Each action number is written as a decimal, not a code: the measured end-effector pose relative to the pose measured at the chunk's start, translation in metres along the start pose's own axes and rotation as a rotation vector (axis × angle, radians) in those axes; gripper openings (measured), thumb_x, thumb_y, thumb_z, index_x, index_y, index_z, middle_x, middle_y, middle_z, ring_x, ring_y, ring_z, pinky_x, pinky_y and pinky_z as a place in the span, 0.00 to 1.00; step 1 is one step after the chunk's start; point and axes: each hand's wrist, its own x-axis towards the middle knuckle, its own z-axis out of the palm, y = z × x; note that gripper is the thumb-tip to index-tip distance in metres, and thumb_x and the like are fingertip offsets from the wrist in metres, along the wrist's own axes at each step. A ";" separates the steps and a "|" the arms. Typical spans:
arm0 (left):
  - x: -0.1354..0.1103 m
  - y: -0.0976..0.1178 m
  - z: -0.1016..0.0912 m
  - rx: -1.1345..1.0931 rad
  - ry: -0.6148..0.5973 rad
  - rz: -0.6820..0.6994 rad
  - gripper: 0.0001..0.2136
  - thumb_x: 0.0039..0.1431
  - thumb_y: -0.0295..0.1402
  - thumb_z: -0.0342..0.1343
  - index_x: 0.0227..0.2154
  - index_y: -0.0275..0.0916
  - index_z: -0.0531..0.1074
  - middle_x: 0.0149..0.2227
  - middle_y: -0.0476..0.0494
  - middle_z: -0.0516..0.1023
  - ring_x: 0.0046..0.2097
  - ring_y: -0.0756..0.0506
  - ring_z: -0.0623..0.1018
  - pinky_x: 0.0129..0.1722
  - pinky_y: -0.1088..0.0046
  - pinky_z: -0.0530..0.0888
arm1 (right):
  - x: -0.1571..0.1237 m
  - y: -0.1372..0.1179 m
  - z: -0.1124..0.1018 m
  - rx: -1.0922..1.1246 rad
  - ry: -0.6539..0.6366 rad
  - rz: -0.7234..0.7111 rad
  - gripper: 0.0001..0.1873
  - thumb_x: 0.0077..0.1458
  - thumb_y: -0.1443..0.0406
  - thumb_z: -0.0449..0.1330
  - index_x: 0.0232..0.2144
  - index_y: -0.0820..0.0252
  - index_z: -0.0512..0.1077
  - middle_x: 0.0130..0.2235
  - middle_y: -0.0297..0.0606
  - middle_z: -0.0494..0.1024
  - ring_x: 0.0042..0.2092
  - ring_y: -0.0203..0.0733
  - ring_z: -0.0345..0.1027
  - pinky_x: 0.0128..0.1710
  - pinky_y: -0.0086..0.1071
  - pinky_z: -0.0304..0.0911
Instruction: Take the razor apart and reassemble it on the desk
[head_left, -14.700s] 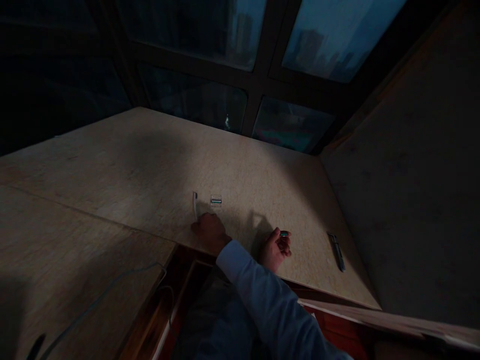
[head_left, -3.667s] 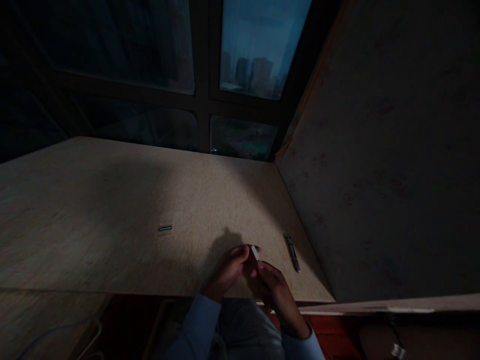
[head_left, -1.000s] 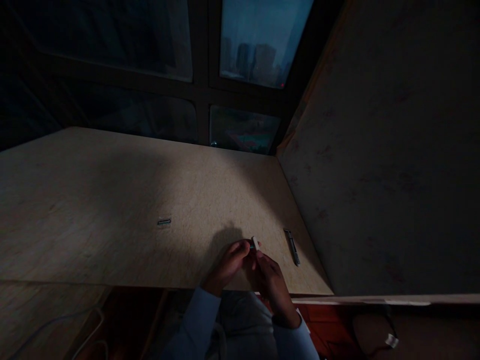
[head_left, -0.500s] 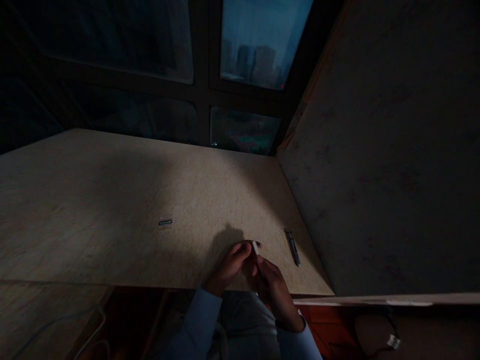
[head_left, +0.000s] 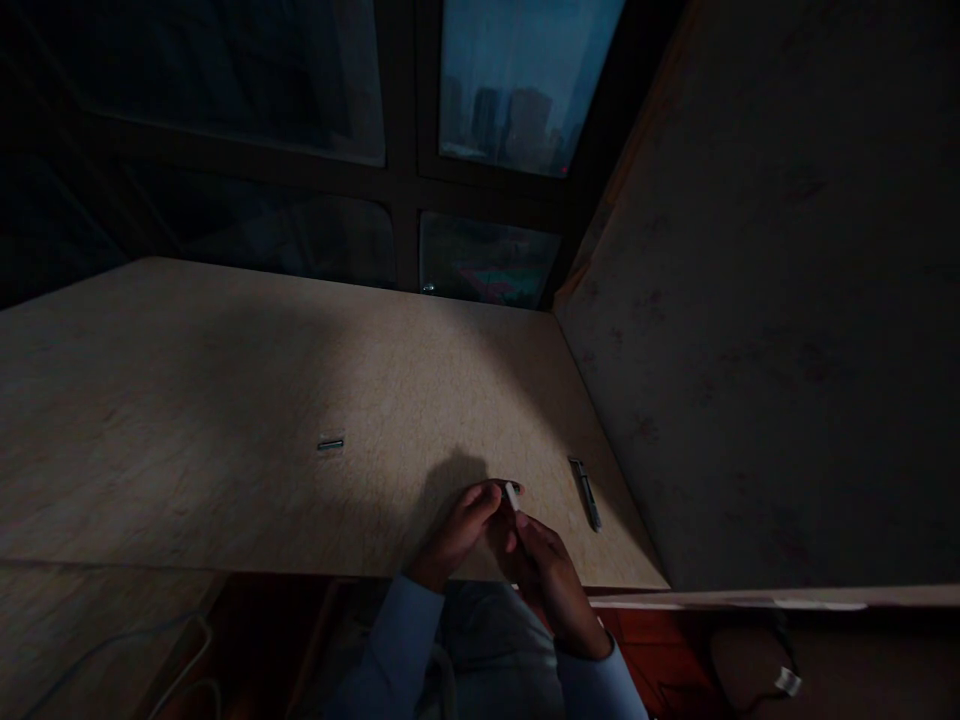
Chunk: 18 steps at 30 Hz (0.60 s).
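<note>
My right hand [head_left: 546, 560] pinches a small white stick-shaped piece [head_left: 512, 495] between thumb and fingers. Close against it, my left hand [head_left: 466, 520] is closed, its thumb and forefinger beside the white piece. A dark bit shows at the left fingertips, too small and dim to name. Both hands hover over the front edge of the pale tabletop [head_left: 390, 390]. To their right lies a slim dark pen-like tool [head_left: 586, 495] with a short crosspiece at its far end. Left of the hands is a small clear flat item with a dark strip [head_left: 330, 443].
A patterned wall panel [head_left: 750, 350] rises along the tabletop's right side. Dark-framed windows [head_left: 525, 90] stand behind the table. Pale cables [head_left: 199, 640] hang at the lower left. A dark cord with a white tag [head_left: 787, 682] is at the lower right.
Hardly anything differs. My right hand and forearm have shifted very slightly right, with the white piece still in the fingers.
</note>
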 end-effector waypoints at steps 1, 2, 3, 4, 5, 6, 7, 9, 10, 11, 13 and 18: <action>0.000 -0.001 0.000 0.002 -0.002 -0.001 0.26 0.52 0.52 0.63 0.42 0.32 0.79 0.33 0.40 0.79 0.33 0.47 0.75 0.37 0.71 0.68 | 0.000 0.000 0.000 -0.013 0.006 -0.018 0.26 0.53 0.42 0.59 0.21 0.57 0.66 0.16 0.25 0.57 0.17 0.30 0.44 0.17 0.29 0.41; 0.000 -0.001 -0.001 0.000 -0.003 0.002 0.26 0.52 0.53 0.62 0.42 0.32 0.79 0.32 0.40 0.79 0.33 0.47 0.75 0.37 0.71 0.68 | 0.000 0.000 0.000 -0.027 0.023 -0.032 0.26 0.54 0.42 0.58 0.21 0.57 0.66 0.16 0.26 0.58 0.17 0.31 0.45 0.17 0.29 0.41; 0.001 -0.002 -0.001 -0.004 0.002 0.008 0.26 0.52 0.53 0.63 0.41 0.32 0.79 0.32 0.40 0.79 0.33 0.47 0.75 0.37 0.71 0.68 | 0.000 -0.001 0.000 -0.037 0.043 -0.037 0.26 0.54 0.42 0.58 0.22 0.57 0.66 0.16 0.26 0.59 0.17 0.31 0.45 0.17 0.29 0.41; 0.001 -0.002 -0.001 -0.007 0.010 0.014 0.25 0.52 0.52 0.63 0.40 0.32 0.79 0.32 0.40 0.79 0.33 0.46 0.75 0.37 0.71 0.68 | 0.000 -0.001 -0.001 -0.037 0.049 -0.031 0.26 0.54 0.42 0.57 0.22 0.56 0.66 0.16 0.26 0.58 0.17 0.31 0.45 0.17 0.29 0.40; 0.001 -0.002 -0.001 -0.006 0.017 0.014 0.25 0.51 0.52 0.64 0.40 0.33 0.79 0.33 0.40 0.79 0.34 0.46 0.75 0.37 0.71 0.68 | 0.000 -0.001 -0.002 -0.032 0.037 -0.015 0.26 0.55 0.41 0.57 0.23 0.56 0.66 0.15 0.25 0.57 0.16 0.31 0.43 0.17 0.29 0.38; 0.001 -0.002 -0.001 -0.001 0.018 0.007 0.25 0.51 0.52 0.64 0.41 0.33 0.79 0.33 0.40 0.80 0.34 0.46 0.76 0.37 0.71 0.68 | 0.000 0.000 -0.002 -0.028 0.015 0.004 0.26 0.55 0.41 0.56 0.23 0.56 0.66 0.14 0.24 0.55 0.16 0.31 0.42 0.17 0.29 0.37; 0.001 -0.002 -0.001 0.004 0.010 -0.003 0.26 0.52 0.52 0.63 0.42 0.33 0.79 0.32 0.40 0.79 0.33 0.46 0.75 0.36 0.71 0.68 | 0.001 0.000 -0.003 -0.033 -0.012 0.016 0.26 0.54 0.41 0.57 0.23 0.57 0.67 0.14 0.23 0.54 0.16 0.31 0.41 0.17 0.29 0.37; 0.001 -0.001 -0.001 0.000 -0.008 -0.009 0.27 0.52 0.53 0.62 0.43 0.33 0.78 0.31 0.41 0.78 0.30 0.47 0.75 0.34 0.71 0.68 | 0.002 0.000 -0.005 -0.060 -0.019 0.000 0.27 0.53 0.41 0.59 0.22 0.58 0.68 0.15 0.25 0.58 0.17 0.31 0.44 0.17 0.28 0.40; 0.001 -0.002 -0.001 -0.010 -0.009 -0.002 0.27 0.52 0.54 0.62 0.42 0.32 0.78 0.30 0.41 0.78 0.30 0.48 0.74 0.34 0.70 0.68 | 0.003 0.001 -0.007 -0.071 0.012 -0.021 0.27 0.52 0.42 0.60 0.22 0.58 0.68 0.17 0.27 0.62 0.18 0.31 0.48 0.18 0.28 0.43; 0.002 -0.002 -0.001 -0.022 -0.004 0.010 0.27 0.51 0.54 0.62 0.42 0.32 0.78 0.30 0.41 0.78 0.30 0.47 0.74 0.34 0.70 0.68 | 0.003 0.001 -0.008 -0.073 0.056 -0.044 0.27 0.51 0.42 0.61 0.21 0.59 0.68 0.19 0.29 0.67 0.20 0.32 0.52 0.20 0.29 0.47; 0.002 -0.003 -0.002 -0.037 0.003 0.025 0.26 0.51 0.53 0.64 0.41 0.32 0.78 0.32 0.41 0.77 0.33 0.46 0.74 0.36 0.69 0.69 | 0.004 0.003 -0.010 -0.051 0.137 -0.067 0.26 0.51 0.42 0.61 0.21 0.59 0.69 0.24 0.33 0.72 0.23 0.35 0.58 0.22 0.29 0.51; 0.002 -0.004 -0.002 -0.018 0.012 0.037 0.25 0.52 0.52 0.63 0.42 0.33 0.79 0.35 0.39 0.79 0.36 0.45 0.75 0.39 0.69 0.69 | 0.002 0.002 -0.008 -0.018 0.171 -0.145 0.22 0.54 0.45 0.61 0.30 0.59 0.73 0.29 0.35 0.76 0.30 0.39 0.66 0.29 0.29 0.60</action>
